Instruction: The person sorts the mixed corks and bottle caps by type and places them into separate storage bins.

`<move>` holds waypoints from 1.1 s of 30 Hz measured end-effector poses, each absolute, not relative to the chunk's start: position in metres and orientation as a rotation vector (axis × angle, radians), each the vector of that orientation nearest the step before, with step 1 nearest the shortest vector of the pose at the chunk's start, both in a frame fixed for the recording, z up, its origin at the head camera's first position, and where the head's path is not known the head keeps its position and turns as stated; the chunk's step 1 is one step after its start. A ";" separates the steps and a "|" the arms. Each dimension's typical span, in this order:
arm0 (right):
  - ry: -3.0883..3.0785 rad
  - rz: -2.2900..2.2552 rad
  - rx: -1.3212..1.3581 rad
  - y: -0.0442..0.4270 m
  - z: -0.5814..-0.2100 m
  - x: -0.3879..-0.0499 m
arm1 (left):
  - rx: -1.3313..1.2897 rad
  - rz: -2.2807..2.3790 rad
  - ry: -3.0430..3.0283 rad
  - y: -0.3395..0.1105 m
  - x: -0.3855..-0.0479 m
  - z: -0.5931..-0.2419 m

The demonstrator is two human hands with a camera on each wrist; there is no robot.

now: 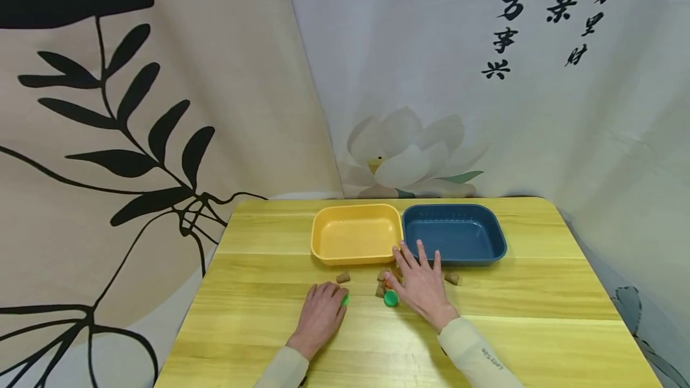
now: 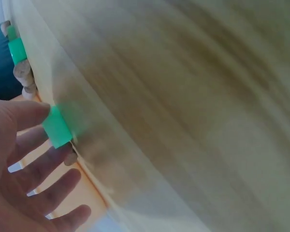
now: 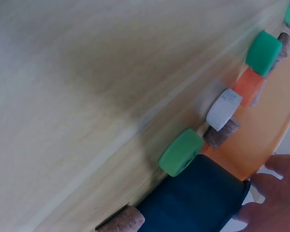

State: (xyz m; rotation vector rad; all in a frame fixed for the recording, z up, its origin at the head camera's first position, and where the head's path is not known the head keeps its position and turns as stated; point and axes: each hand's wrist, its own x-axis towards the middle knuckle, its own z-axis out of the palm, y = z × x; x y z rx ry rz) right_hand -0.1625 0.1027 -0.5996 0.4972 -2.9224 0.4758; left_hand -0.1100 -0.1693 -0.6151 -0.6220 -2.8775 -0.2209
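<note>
Between thumb and fingertips my left hand (image 1: pixel 321 314) pinches a green bottle cap (image 2: pixel 58 128) close to the tabletop. A cork (image 1: pixel 342 278) lies just beyond it. My right hand (image 1: pixel 424 289) reaches over a loose row of caps and corks with its fingers spread, holding nothing. In the right wrist view that row has a dark green cap (image 3: pixel 263 53), an orange cap (image 3: pixel 249 86), a white cap (image 3: pixel 224 109), a lighter green cap (image 3: pixel 181 152) and a brown cork (image 3: pixel 222 133). From the head view, this hand hides part of the row.
A yellow tray (image 1: pixel 319 250) and a dark blue tray (image 1: pixel 498 243) stand side by side at the table's far edge. Another cork (image 1: pixel 451 279) lies in front of the blue tray. Printed cloth (image 1: pixel 259 76) hangs behind the wooden table (image 1: pixel 539 316).
</note>
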 end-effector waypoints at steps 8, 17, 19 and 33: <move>-2.914 0.463 0.502 0.102 -0.601 -0.163 | -0.621 -0.246 -2.824 -0.171 -0.111 -0.607; -2.901 0.434 0.491 0.104 -0.602 -0.163 | -0.588 -0.322 -2.683 -0.172 -0.132 -0.573; -2.905 0.451 0.491 0.104 -0.602 -0.163 | -0.585 -0.312 -2.668 -0.172 -0.140 -0.566; -2.925 0.461 0.487 0.103 -0.601 -0.164 | -0.497 -0.311 -2.709 -0.156 -0.204 -0.547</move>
